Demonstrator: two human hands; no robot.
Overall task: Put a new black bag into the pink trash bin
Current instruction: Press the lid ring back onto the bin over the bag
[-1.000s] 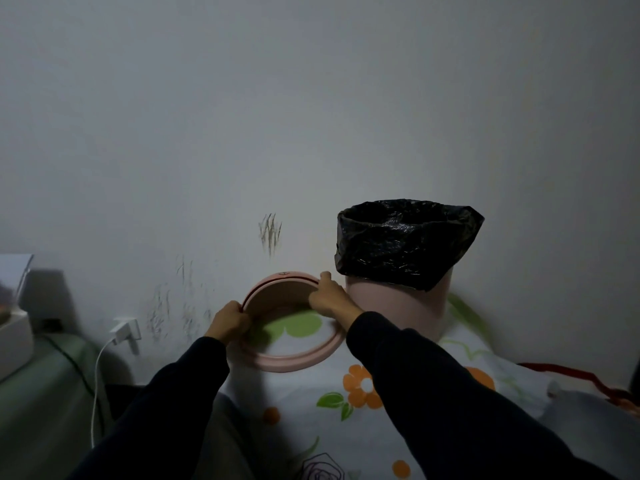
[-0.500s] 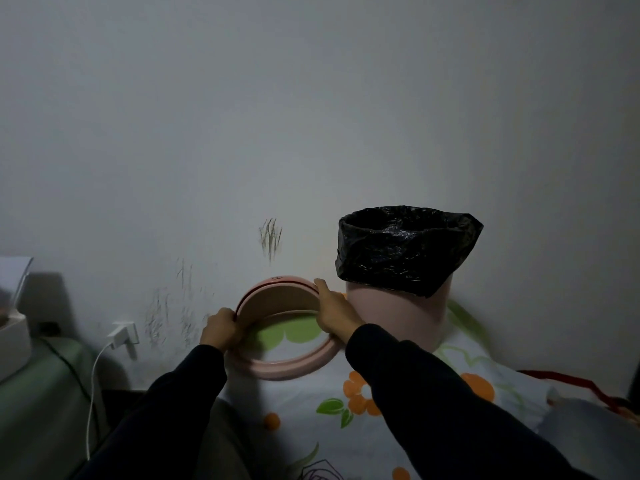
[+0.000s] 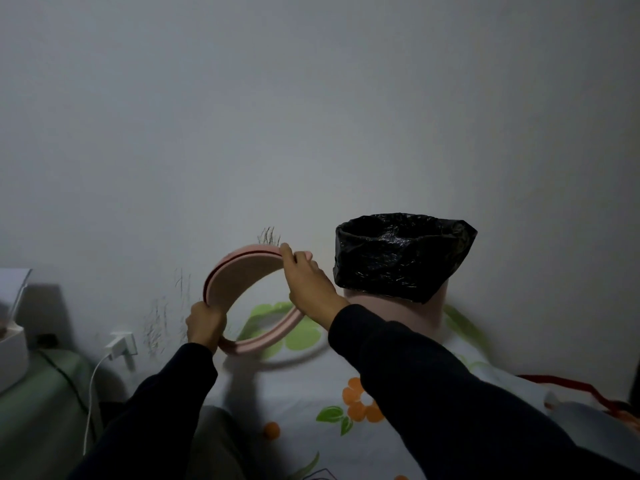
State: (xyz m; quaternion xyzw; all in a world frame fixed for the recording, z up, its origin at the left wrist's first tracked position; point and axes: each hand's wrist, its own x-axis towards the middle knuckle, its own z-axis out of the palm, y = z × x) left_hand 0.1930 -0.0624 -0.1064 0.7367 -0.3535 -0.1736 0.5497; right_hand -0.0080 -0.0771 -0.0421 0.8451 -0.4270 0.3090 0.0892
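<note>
The pink trash bin (image 3: 394, 315) stands on a flowered bedsheet against the wall. A black bag (image 3: 401, 254) lines it, with its edge folded down over the bin's mouth and upper wall. Left of the bin, both hands hold a pink ring (image 3: 239, 271), tilted up on edge above the sheet. My left hand (image 3: 205, 322) grips the ring's lower left part. My right hand (image 3: 308, 282) grips its upper right part, close to the bag.
A white charger (image 3: 119, 344) with a cable is plugged into the wall at the left. A white box (image 3: 12, 344) sits on a green surface at the far left. The flowered sheet (image 3: 311, 393) covers the bed; a red strap (image 3: 568, 384) lies at the right.
The ring has been lifted off the sheet and tipped up on edge. My right hand rose with its upper side; my left hand stayed low on the left.
</note>
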